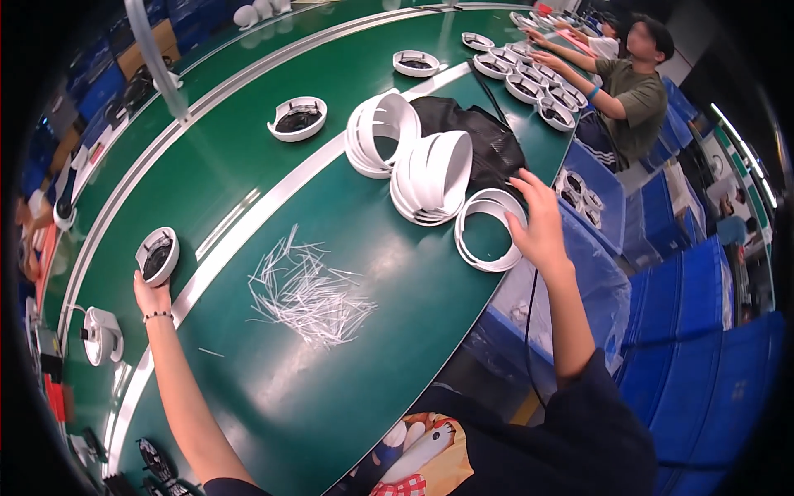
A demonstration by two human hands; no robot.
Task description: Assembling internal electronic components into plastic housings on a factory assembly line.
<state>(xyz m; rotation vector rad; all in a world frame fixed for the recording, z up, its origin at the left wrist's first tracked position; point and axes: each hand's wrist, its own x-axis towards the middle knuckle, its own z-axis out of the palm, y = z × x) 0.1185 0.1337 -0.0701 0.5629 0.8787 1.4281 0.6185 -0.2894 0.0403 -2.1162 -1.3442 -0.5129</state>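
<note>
- While the left hand, at the left of the scene, grasps the near end of a white oval housing, its fingers closed on the rim, the right hand is half open, fingers spread and gently bent.
- The right thumb overlaps the right rim of a smooth white ring at the near right table edge; whether the hand grips it, I cannot tell.
- The held housing is hard, glossy and shell-shaped, with dark parts inside, and is over the green belt.
- Just beyond the ring stand nested white bands, curved and slotted, beside crinkled black mesh fabric.
- Thin white strips lie heaped on the shiny green tabletop.
</note>
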